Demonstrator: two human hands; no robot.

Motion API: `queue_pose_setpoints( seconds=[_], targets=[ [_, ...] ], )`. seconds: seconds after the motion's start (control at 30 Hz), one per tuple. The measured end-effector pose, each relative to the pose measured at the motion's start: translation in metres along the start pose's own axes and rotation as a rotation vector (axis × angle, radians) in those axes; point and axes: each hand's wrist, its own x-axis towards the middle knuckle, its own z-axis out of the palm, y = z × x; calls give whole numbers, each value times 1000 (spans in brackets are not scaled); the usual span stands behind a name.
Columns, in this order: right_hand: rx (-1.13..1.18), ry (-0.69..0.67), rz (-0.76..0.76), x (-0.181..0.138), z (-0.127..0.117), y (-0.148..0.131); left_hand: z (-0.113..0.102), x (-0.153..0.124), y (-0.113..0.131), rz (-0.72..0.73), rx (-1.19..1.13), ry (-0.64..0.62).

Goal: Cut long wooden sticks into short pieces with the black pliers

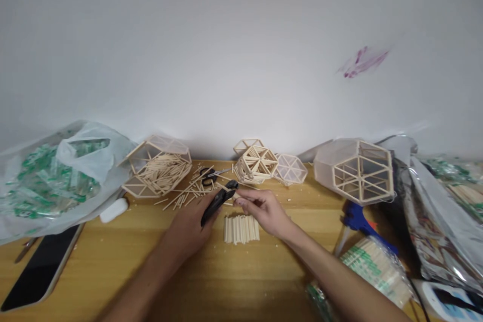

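My left hand (pixel 188 226) is closed round black-handled cutters (pixel 219 200), whose tip reaches a thin wooden stick (pixel 233 195). My right hand (pixel 264 210) pinches that stick at its right end, just above the wooden table (pixel 113 261). Directly below both hands lies a neat row of short cut sticks (pixel 241 229). A loose pile of longer sticks (pixel 188 192) spreads behind my left hand, partly inside an open stick-frame shape (pixel 156 166).
Stick-frame polyhedra (pixel 256 161) and a larger one (pixel 356 168) stand against the white wall. A plastic bag of green packets (pixel 49 176) sits at left, a dark phone (pixel 41 266) and white eraser (pixel 113 210) nearby. Small scissors (pixel 209 174), a blue glue gun (pixel 356 219) and bagged sticks (pixel 377 269) lie at right.
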Motion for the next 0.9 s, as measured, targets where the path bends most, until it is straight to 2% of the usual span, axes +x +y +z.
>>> queue_pose_setpoints(
  seconds=[0.17, 0.33, 0.5, 0.6, 0.77, 0.9],
  targets=[
    [-52, 25, -13, 0, 0, -2, 5, 0, -6, 12, 51, 28],
    [-182, 5, -74, 0, -4, -9, 6, 1, -12, 22, 78, 118],
    [-354, 70, -98, 3, -12, -9, -4, 5, -20, -93, 83, 236],
    [-484, 85, -87, 5, -14, 0, -12, 5, -22, -101, 92, 294],
    [-702, 97, -64, 5, -11, 16, -15, 2, -18, -83, 56, 212],
    [-783, 137, -26, 4, -8, 16, -11, 0, -11, -73, 23, 146]
  ],
)
